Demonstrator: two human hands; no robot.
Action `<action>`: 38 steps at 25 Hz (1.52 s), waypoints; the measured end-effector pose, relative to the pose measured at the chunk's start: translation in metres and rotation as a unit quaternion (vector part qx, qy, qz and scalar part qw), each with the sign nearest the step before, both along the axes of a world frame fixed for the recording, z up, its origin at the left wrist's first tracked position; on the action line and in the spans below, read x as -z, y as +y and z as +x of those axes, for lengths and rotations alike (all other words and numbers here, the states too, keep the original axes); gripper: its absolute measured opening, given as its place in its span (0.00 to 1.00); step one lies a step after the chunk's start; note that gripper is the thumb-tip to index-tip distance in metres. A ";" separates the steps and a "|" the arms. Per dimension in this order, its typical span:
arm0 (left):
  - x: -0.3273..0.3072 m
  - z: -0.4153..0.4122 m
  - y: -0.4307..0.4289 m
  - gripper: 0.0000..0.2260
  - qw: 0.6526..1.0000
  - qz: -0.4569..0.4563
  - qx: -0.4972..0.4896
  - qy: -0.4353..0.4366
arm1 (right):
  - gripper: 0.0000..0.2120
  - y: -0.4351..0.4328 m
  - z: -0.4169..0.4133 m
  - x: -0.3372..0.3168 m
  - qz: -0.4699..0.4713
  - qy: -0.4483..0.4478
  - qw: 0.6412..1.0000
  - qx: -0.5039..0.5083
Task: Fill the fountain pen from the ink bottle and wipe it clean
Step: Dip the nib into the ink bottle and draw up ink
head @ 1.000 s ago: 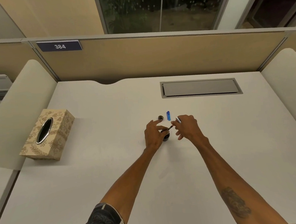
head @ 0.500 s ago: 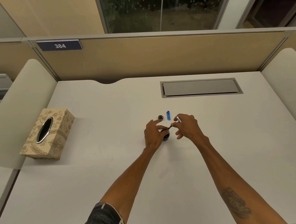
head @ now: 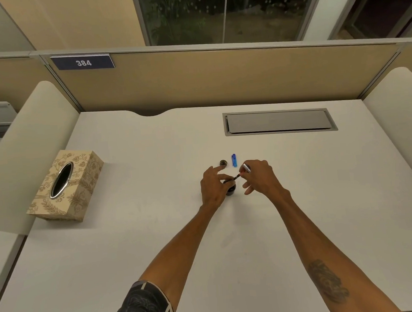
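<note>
A small dark ink bottle (head: 231, 190) stands mid-desk, partly hidden by my left hand (head: 213, 188), whose thumb and fingers grip it. My right hand (head: 260, 177) pinches a slim fountain pen part (head: 243, 170) with a silvery upper end, tilted so its dark tip points down into the bottle's mouth. Just behind the bottle lie its round cap (head: 223, 163) and a blue pen piece (head: 234, 160). The nib itself is too small to make out.
A patterned beige tissue box (head: 67, 186) sits at the desk's left. A grey cable hatch (head: 279, 121) is set into the white desk (head: 133, 246) at the back right. Beige partition walls close off the back and both sides.
</note>
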State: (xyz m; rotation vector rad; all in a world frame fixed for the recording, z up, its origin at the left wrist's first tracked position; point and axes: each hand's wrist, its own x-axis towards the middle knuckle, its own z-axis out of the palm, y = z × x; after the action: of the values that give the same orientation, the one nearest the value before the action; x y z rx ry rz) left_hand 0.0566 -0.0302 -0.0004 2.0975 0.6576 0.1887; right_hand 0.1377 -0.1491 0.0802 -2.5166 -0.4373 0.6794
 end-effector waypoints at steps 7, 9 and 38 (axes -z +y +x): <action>0.001 0.001 0.000 0.08 1.000 -0.004 -0.005 0.000 | 0.10 0.000 0.000 -0.001 -0.006 0.003 1.000 0.005; 0.001 0.001 0.000 0.08 1.000 -0.001 -0.005 0.000 | 0.11 -0.002 -0.001 -0.001 0.006 0.005 1.000 0.010; 0.000 -0.039 0.001 0.25 0.999 -0.050 -0.013 0.017 | 0.09 -0.003 -0.014 -0.013 0.057 -0.064 0.996 0.032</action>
State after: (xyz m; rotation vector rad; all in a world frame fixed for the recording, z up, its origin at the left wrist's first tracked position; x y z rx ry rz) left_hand 0.0176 -0.0289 -0.0002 2.0007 0.7008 0.1318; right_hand 0.1236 -0.1524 0.0933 -2.4630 -0.4264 0.4592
